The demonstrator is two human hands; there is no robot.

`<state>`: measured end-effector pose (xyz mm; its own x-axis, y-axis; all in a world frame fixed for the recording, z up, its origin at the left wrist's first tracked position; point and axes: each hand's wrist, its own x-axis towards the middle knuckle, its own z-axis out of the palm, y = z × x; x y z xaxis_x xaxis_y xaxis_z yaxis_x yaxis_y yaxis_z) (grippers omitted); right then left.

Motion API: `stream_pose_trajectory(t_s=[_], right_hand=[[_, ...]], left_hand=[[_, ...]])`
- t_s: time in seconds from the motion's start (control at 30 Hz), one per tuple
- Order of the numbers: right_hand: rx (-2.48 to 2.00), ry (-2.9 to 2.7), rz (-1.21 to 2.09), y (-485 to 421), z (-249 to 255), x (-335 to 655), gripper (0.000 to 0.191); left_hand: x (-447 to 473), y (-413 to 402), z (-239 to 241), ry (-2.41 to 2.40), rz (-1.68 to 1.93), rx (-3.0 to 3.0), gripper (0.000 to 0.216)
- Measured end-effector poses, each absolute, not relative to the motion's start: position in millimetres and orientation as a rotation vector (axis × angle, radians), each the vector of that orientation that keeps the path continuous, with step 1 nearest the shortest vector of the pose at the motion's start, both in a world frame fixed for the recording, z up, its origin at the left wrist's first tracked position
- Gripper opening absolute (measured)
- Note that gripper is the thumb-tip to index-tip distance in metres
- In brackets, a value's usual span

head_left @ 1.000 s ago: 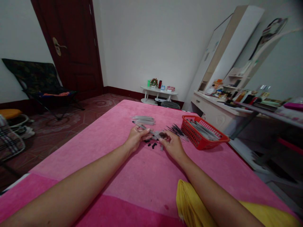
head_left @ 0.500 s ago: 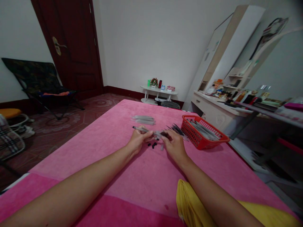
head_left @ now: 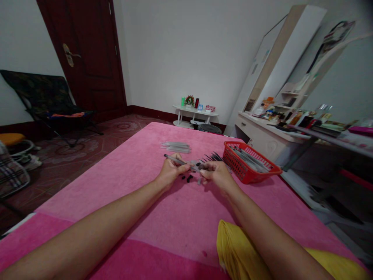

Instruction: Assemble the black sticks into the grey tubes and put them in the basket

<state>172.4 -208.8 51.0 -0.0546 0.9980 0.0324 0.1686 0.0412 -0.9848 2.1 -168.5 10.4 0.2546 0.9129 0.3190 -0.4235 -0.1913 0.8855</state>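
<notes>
My left hand (head_left: 169,171) is closed round a clear pen barrel (head_left: 173,158) that points up and to the left. My right hand (head_left: 216,173) is pinched on a small dark pen part at the barrel's near end; I cannot make out just what it is. Both hands hover over the pink bedspread (head_left: 163,217). Small black caps (head_left: 188,178) lie loose beneath them. A fan of thin black refills (head_left: 212,157) lies just beyond my right hand. A row of clear barrels (head_left: 176,147) rests farther back.
A red plastic basket (head_left: 247,175) holding several pens stands at the right of the bed. A cluttered white dressing table (head_left: 271,136) is beyond it. A folding chair (head_left: 43,101), a dark door (head_left: 90,58) and a small white side table (head_left: 194,112) stand on the floor.
My right hand has lifted off the bedspread and turned towards the barrel's end. The left hand has raised the barrel a little.
</notes>
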Motion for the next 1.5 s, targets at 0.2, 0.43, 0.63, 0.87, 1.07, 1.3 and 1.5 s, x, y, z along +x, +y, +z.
stream_pose_trajectory(t_s=[0.2, 0.43, 0.63, 0.87, 1.07, 1.3, 1.5], right_hand=[[-1.274, -1.557, 1.250, -212, 58, 174, 0.013], [-1.354, -1.730, 0.767, -201, 83, 201, 0.019], [-1.997, -1.356, -0.301, -199, 111, 293, 0.029], [-2.134, -1.383, -0.597, -198, 102, 325, 0.035], [-1.575, -1.706, -0.439, -189, 79, 260, 0.021], [-1.485, -1.924, -0.162, -196, 47, 217, 0.015], [-1.435, -1.898, -0.088, -195, 45, 220, 0.015]], left_hand=[[7, -169, 11, 0.524, 1.275, 1.346, 0.035], [3, -153, 6, 0.678, 1.255, 1.594, 0.029], [-25, -116, -12, 1.078, 1.275, 2.119, 0.026], [-33, -101, -19, 1.290, 1.228, 2.290, 0.026], [-28, -88, -15, 1.393, 1.169, 2.490, 0.040], [-17, -29, -6, 1.571, 0.710, 2.746, 0.084], [-4, 11, 2, 1.504, 0.348, 2.770, 0.099]])
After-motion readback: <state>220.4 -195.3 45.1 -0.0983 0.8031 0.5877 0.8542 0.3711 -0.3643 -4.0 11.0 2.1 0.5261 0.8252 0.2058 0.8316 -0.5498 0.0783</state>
